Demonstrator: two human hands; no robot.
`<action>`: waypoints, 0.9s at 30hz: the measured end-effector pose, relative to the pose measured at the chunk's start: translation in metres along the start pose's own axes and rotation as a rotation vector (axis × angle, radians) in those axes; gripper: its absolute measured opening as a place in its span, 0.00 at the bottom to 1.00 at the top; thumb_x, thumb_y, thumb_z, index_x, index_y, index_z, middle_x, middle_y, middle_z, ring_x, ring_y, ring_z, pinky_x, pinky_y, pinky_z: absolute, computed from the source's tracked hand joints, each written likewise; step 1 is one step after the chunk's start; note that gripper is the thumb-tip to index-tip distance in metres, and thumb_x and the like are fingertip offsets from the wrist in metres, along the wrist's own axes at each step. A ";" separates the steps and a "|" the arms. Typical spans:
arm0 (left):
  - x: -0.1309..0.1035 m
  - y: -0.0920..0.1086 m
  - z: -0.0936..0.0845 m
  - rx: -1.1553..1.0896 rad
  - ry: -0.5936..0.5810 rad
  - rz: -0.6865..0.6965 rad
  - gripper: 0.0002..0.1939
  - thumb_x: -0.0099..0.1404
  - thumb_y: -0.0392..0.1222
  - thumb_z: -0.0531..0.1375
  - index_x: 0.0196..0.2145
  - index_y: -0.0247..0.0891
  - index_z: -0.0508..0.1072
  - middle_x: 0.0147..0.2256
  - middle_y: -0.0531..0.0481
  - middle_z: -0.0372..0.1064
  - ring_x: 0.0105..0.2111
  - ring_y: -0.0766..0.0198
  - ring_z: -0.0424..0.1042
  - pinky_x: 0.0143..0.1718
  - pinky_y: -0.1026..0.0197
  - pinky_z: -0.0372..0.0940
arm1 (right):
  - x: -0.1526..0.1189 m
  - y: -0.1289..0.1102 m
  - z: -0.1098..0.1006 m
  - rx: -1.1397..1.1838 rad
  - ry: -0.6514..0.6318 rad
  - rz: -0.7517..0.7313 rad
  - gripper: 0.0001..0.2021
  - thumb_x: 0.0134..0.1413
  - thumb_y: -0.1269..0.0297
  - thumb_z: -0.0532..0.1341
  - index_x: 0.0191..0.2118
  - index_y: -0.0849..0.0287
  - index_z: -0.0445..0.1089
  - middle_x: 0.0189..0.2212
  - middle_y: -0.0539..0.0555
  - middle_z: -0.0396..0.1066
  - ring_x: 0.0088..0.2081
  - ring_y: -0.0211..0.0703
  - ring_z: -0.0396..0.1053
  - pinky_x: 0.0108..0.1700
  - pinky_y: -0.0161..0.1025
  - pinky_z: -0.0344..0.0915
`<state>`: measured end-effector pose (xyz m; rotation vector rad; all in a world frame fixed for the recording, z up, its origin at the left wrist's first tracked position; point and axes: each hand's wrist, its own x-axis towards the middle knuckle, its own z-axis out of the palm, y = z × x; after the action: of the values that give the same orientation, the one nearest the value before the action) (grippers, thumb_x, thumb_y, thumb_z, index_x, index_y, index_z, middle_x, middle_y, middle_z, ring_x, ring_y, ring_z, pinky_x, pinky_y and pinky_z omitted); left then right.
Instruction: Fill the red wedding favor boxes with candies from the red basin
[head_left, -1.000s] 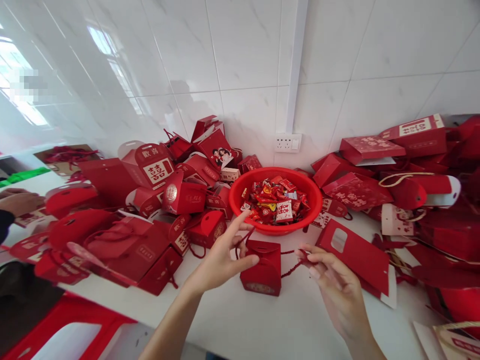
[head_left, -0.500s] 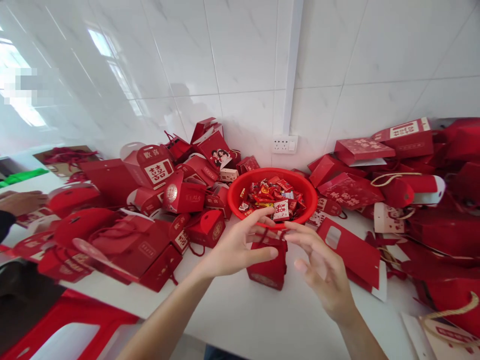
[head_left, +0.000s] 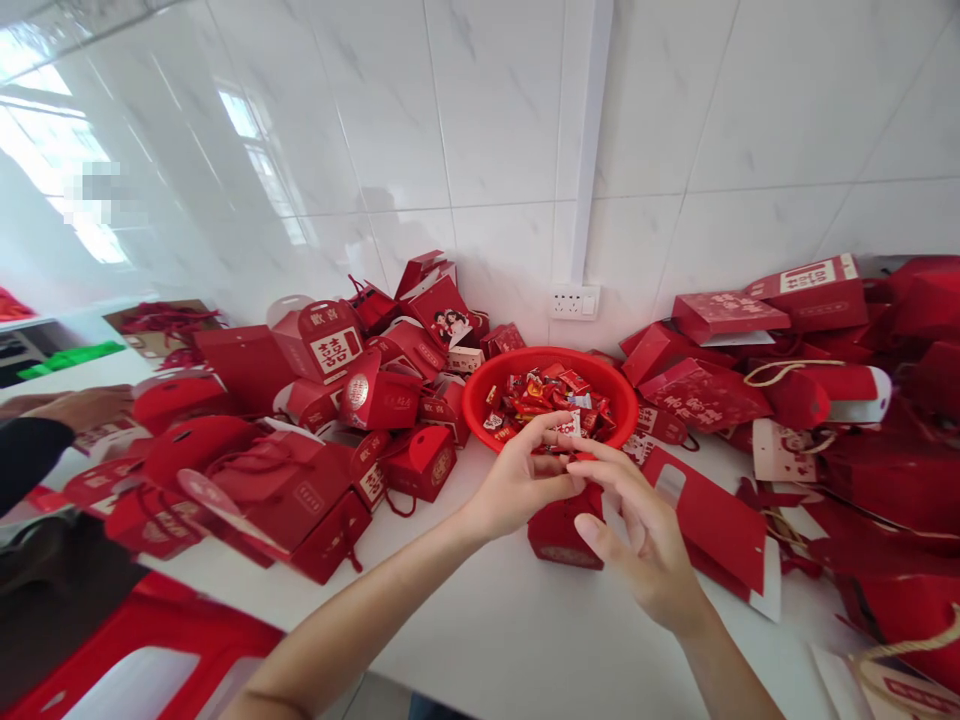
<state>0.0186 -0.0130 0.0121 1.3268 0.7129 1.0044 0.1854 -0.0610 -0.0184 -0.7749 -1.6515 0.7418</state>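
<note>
"Starting with the head view, where does the small, boxy red cardboard gift box (head_left: 564, 540) stand?"

"On the smooth white tabletop (head_left: 465, 620), just in front of the round red plastic basin (head_left: 474, 400) holding small, shiny wrapped sweets (head_left: 534, 385)."

"And the bare hands?"

"The left hand (head_left: 517, 480) is at the top of the box, fingers bent. The right hand (head_left: 649, 530) is at its right side, loosely curled, thumb apart from the fingertips. Their fingertips nearly meet."

"Gripping anything?"

"I cannot tell for either; the fingers hide the box's top."

"What lies around?"

"A flat red cardboard piece (head_left: 724, 530) with a rounded cut-out to the right, a heap of red cardboard boxes (head_left: 274, 480) to the left, and another person's hand (head_left: 84, 408) at far left."
</note>
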 end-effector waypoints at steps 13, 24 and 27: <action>0.047 0.080 -0.021 0.106 0.179 0.159 0.12 0.54 0.29 0.68 0.38 0.33 0.76 0.34 0.50 0.72 0.28 0.68 0.73 0.37 0.59 0.72 | -0.037 0.034 -0.020 -0.014 0.350 0.042 0.12 0.61 0.59 0.63 0.48 0.53 0.76 0.57 0.62 0.71 0.61 0.59 0.66 0.59 0.56 0.67; 0.187 0.215 -0.068 0.390 0.486 0.442 0.11 0.53 0.18 0.58 0.33 0.27 0.73 0.33 0.46 0.68 0.36 0.64 0.73 0.48 0.49 0.70 | -0.054 0.072 -0.006 -0.068 0.397 0.183 0.14 0.57 0.48 0.65 0.38 0.53 0.77 0.39 0.60 0.77 0.49 0.58 0.75 0.49 0.48 0.74; 0.220 0.221 -0.086 0.394 0.551 0.446 0.12 0.51 0.19 0.57 0.31 0.29 0.73 0.31 0.49 0.66 0.33 0.67 0.70 0.46 0.55 0.71 | -0.053 0.076 -0.004 -0.118 0.391 0.167 0.14 0.57 0.48 0.65 0.38 0.53 0.78 0.40 0.59 0.77 0.45 0.55 0.76 0.47 0.44 0.74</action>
<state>-0.0037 0.2119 0.2430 1.6046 1.0970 1.6900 0.2073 -0.0590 -0.1088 -1.0783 -1.2957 0.5669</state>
